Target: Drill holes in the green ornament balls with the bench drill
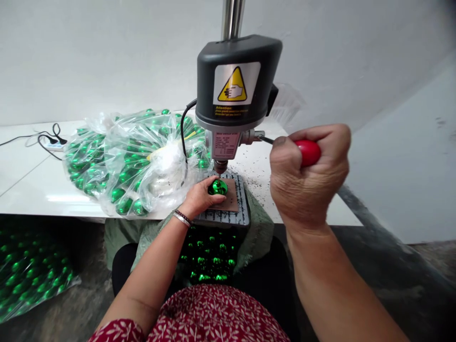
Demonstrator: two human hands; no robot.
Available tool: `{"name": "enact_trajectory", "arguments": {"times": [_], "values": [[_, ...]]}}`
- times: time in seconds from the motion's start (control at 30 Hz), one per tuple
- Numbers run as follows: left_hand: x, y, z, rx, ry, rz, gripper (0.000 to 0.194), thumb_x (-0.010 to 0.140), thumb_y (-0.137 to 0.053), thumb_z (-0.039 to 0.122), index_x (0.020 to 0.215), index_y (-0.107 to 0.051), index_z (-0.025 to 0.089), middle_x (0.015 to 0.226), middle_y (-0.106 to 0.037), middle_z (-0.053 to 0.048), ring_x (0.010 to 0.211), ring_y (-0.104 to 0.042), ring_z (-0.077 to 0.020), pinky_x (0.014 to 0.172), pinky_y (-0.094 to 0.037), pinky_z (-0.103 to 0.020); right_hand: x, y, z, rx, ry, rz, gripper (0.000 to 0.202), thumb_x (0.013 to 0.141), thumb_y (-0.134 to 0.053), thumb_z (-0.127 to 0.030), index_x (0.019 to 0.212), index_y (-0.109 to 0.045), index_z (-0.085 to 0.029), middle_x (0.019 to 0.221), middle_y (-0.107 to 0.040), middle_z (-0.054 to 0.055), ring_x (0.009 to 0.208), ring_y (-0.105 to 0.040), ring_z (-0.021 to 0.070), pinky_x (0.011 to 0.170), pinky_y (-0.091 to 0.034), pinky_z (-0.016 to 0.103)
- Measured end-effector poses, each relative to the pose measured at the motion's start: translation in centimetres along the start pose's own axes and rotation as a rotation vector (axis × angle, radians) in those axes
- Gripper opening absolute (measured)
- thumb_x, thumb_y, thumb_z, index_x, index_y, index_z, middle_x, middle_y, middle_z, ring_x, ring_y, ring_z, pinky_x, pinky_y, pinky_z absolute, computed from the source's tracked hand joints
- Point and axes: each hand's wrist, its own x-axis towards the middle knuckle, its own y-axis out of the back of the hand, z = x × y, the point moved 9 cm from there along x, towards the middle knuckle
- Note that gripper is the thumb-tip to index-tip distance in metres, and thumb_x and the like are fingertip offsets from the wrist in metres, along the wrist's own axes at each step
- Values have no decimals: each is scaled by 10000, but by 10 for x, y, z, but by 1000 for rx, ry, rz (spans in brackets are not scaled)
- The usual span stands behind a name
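Note:
A black and grey drill press (238, 80) stands at the centre, with a hand-warning label on its housing. Under its chuck (221, 166) a shiny green ball (218, 187) rests on a brown board (231, 197) over the slotted metal base (243, 209). My left hand (201, 195) grips this ball between thumb and fingers, directly below the chuck. Up at the right, my right hand (308, 175) is wrapped round the red knob (309, 153) of the press lever. Whether the drill tip touches the ball is too small to tell.
Clear plastic bags of green balls (123, 161) lie on the white table (28, 190), left of the press. Another bag (32, 270) sits at the lower left. More green balls (208, 256) are below the table edge. A power strip (55, 145) and dark shavings (254, 183) are on the table.

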Motion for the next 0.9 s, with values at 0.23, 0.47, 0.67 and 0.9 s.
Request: {"name": "enact_trajectory", "arguments": {"times": [0.23, 0.47, 0.67, 0.9], "values": [[-1, 0, 0, -15, -22, 14, 704, 684, -790, 332, 1351, -588, 235, 1243, -707, -48, 1114, -658, -268, 1017, -492, -403, -16, 1, 11, -41, -63, 14, 152, 815, -536, -350, 792, -457, -222, 726, -500, -22, 646, -494, 73, 606, -439, 233], [-2, 0, 0, 9, -8, 16, 670, 691, -783, 348, 1327, -604, 234, 1154, -736, -38, 1045, -678, -265, 960, -520, -387, -29, -1, 21, 44, -62, 34, 151, 830, -559, -347, 840, -478, -219, 766, -542, -23, 649, -534, 71, 631, -461, 248], [-2, 2, -1, 26, -8, 36, 677, 682, -797, 360, 1322, -613, 238, 1203, -722, -58, 1094, -665, -286, 1020, -485, -415, -43, 0, 25, 52, -5, 75, 137, 834, -563, -330, 836, -494, -211, 766, -556, -13, 676, -542, 76, 636, -463, 239], [-1, 2, 1, -7, -14, 36, 625, 666, -796, 361, 1258, -646, 229, 1100, -744, -35, 1045, -676, -278, 980, -508, -395, -23, 0, 14, 81, 28, 66, 165, 836, -552, -350, 827, -485, -199, 743, -519, -23, 640, -492, 67, 615, -420, 232]]}}
